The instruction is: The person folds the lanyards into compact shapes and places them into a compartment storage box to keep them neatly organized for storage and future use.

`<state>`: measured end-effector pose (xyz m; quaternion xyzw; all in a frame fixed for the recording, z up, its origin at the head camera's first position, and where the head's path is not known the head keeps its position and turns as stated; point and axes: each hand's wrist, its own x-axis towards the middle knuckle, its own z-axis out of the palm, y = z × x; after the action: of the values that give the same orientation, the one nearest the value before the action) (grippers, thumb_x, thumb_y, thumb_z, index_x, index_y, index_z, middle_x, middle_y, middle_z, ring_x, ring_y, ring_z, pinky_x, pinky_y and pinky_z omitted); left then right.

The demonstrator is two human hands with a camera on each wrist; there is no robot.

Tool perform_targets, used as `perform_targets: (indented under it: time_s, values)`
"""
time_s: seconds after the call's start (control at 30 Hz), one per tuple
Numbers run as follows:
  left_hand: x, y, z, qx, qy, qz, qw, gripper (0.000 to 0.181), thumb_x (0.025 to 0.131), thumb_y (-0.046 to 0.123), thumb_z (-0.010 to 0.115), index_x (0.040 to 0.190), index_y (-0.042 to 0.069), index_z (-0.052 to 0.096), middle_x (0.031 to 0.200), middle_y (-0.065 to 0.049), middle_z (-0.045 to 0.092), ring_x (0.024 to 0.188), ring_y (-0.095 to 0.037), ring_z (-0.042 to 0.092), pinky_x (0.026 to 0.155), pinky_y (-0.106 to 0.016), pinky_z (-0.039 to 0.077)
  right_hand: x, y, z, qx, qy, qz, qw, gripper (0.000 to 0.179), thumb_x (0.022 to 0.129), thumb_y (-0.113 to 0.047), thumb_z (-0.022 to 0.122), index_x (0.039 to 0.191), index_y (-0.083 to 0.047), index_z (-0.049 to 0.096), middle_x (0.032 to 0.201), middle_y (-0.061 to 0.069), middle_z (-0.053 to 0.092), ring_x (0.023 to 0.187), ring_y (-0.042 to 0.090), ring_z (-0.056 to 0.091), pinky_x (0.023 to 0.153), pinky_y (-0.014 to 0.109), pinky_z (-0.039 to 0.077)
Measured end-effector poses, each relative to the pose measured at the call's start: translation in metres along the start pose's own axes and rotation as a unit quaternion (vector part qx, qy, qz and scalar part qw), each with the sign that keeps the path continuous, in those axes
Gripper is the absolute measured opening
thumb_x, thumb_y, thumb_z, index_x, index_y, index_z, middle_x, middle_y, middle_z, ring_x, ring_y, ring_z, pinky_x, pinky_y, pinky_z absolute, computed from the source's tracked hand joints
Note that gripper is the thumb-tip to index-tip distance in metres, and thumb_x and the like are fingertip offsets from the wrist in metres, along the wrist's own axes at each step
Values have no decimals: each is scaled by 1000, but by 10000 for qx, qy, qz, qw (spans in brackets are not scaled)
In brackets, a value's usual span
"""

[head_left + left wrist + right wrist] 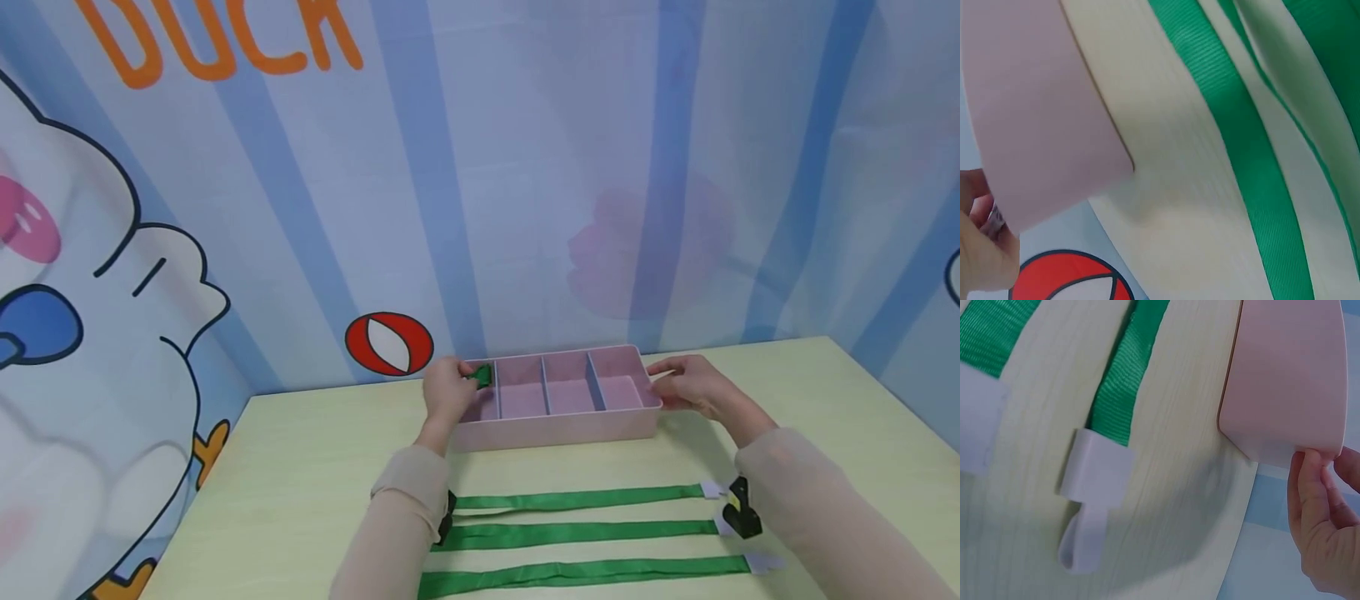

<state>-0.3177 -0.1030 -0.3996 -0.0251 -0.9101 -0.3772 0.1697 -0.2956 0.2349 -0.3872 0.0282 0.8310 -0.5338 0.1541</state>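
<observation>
"What's on the left?"
"On my feed, the left hand (pixel 446 392) pinches a green bundle (pixel 483 376) — in the pink box (pixel 555 432), leftmost compartment."
"And the other?"
"I see the right hand (pixel 696 387) curled, gripping the box's right end."

Through my head camera I see the left hand (pixel 447 392) pinching a green bundle (pixel 483 376) at the pink box's (pixel 555 432) leftmost compartment (pixel 485 407), the right hand (pixel 699 387) holding its right end; nearer, three green straps (pixel 585 534) cross the surface (pixel 315 467).

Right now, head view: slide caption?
Left hand pinches a green bundle at the pink divided box; right hand grips its opposite end.
</observation>
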Motion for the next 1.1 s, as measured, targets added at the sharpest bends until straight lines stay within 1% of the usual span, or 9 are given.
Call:
perform_targets:
  time_s: [0.17, 0.27, 0.37, 0.43, 0.53, 0.63, 0.8, 0.93, 1.1]
  values:
    - [-2, 3, 11, 446, -101, 136, 9989, 9, 76, -7, 63, 71, 0, 64, 72, -10, 63, 71, -25, 57, 66, -37, 49, -1, 0, 1, -1, 28, 57, 10000, 51, 88, -4, 57, 132, 13, 38, 115, 26, 56, 84, 15, 62, 75, 32, 55]
    - [-1, 3, 13, 805, -251, 272, 9961, 19, 76, -9, 62, 63, 3, 56, 61, -5, 52, 63, -21, 48, 58, -31, 42, 0, -3, 2, -32, 61, 61, 10000, 51, 88, -4, 57, 133, 12, 38, 115, 26, 55, 85, 15, 62, 75, 31, 55]
    - [2, 3, 16, 1367, -350, 499, 9887, 31, 73, -10, 60, 53, 8, 45, 53, -1, 38, 55, -17, 38, 49, -27, 29, 1, -6, 3, -68, 105, 47, 9999, 51, 87, -3, 57, 132, 12, 39, 114, 25, 54, 86, 17, 62, 75, 32, 55]
    - [3, 2, 19, 1790, -478, 594, 9809, 35, 72, -9, 59, 49, 11, 40, 50, 1, 34, 51, -16, 36, 45, -27, 25, 1, -7, 3, -71, 135, 78, 9999, 50, 87, -2, 57, 132, 13, 39, 114, 26, 54, 86, 19, 62, 75, 32, 55]
    - [2, 2, 25, 2304, -666, 555, 9692, 34, 72, -5, 59, 49, 13, 43, 50, 2, 44, 50, -14, 43, 42, -28, 30, 0, -6, 3, -63, 127, 146, 9998, 50, 87, -2, 57, 132, 13, 38, 115, 28, 55, 86, 19, 63, 76, 32, 55]
    - [1, 3, 29, 2590, -713, 416, 9623, 24, 76, -2, 60, 56, 11, 55, 58, -2, 58, 55, -16, 54, 44, -32, 39, -1, -4, 2, -59, 101, 141, 9998, 51, 87, -2, 57, 132, 13, 38, 115, 28, 55, 86, 18, 63, 76, 33, 55]
    - [0, 8, 28, 2798, -830, 312, 9560, 8, 79, 2, 64, 78, 9, 69, 74, -7, 67, 65, -21, 62, 52, -37, 49, -2, -2, 1, -53, 84, 75, 9999, 52, 87, -4, 58, 132, 13, 38, 114, 27, 56, 82, 14, 62, 76, 32, 55]
    - [-1, 9, 24, 2581, -944, 356, 9608, 11, 78, 2, 69, 88, 7, 70, 82, -9, 69, 71, -23, 64, 59, -39, 53, -2, -1, 1, 72, 44, 136, 9999, 52, 88, -6, 59, 133, 12, 38, 116, 26, 55, 82, 13, 61, 76, 32, 55]
    - [-2, 6, 18, 2033, -1060, 640, 9713, 26, 74, -2, 74, 98, 4, 70, 92, -12, 70, 82, -27, 65, 74, -41, 54, -2, 1, 2, 215, -30, 174, 9996, 55, 91, -10, 58, 135, 11, 34, 123, 27, 49, 88, 16, 60, 79, 33, 54]
